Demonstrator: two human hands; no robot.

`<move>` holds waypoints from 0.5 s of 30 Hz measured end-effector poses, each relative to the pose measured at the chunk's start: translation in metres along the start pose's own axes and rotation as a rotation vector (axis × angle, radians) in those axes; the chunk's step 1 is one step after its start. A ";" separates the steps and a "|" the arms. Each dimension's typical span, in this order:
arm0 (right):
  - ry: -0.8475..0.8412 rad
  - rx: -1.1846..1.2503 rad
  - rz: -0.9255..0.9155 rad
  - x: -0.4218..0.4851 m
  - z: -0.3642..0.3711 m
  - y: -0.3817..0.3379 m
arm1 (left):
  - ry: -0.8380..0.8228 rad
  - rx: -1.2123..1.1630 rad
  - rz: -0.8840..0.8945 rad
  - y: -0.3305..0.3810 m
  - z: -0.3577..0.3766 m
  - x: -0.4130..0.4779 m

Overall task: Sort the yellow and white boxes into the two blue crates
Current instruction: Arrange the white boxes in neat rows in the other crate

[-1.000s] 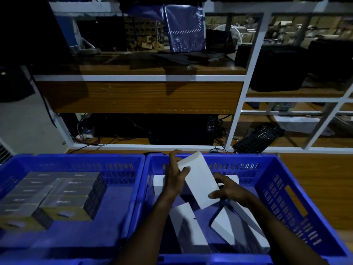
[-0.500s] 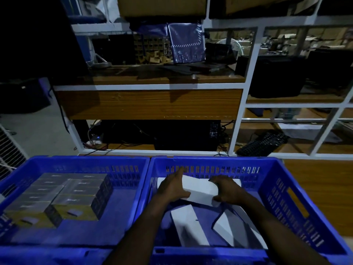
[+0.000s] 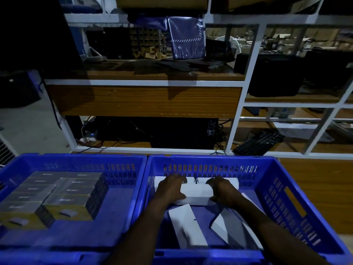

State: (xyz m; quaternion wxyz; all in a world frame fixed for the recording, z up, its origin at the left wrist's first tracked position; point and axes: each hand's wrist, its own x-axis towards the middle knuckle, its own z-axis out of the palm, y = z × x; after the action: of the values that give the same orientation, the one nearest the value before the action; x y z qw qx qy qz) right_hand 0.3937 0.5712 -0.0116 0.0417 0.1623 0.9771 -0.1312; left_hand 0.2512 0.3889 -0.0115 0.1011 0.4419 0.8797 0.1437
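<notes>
Two blue crates stand side by side. The left crate (image 3: 76, 161) holds a neat stack of yellow boxes (image 3: 57, 196) with grey tops. In the right crate (image 3: 277, 188) a white box (image 3: 196, 194) lies flat near the far wall. My left hand (image 3: 171, 188) grips its left end and my right hand (image 3: 223, 190) grips its right end. More white boxes (image 3: 196, 181) sit behind it against the wall. Two other white boxes lie loose nearer me: one (image 3: 188, 224) in the middle and one (image 3: 221, 226) tilted to its right.
Beyond the crates stands a white-framed shelf unit with a wooden panel (image 3: 143, 100). A black keyboard (image 3: 257, 143) and cables lie on its lowest level. A wooden surface (image 3: 315, 178) extends to the right of the crates.
The white box that both hands held tilted above the right crate has come down and now lies flat near the crate's far wall. Both hands still hold its ends.
</notes>
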 end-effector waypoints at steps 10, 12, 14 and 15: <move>0.044 0.100 0.112 -0.003 0.007 0.005 | -0.004 0.215 -0.103 0.006 0.007 -0.004; 0.035 0.152 0.235 -0.001 0.008 0.007 | -0.064 0.188 -0.084 0.010 0.007 -0.002; 0.024 0.182 0.322 0.000 0.009 0.009 | -0.183 0.135 -0.036 0.013 0.010 -0.001; 0.016 0.175 0.356 -0.001 0.009 0.009 | -0.259 0.127 -0.004 0.015 0.011 -0.002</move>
State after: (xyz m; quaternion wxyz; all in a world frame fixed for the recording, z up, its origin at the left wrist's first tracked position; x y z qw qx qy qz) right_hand 0.3977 0.5772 -0.0225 0.0424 0.3366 0.9181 -0.2050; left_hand 0.2669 0.3974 -0.0168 0.1857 0.4603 0.8676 0.0294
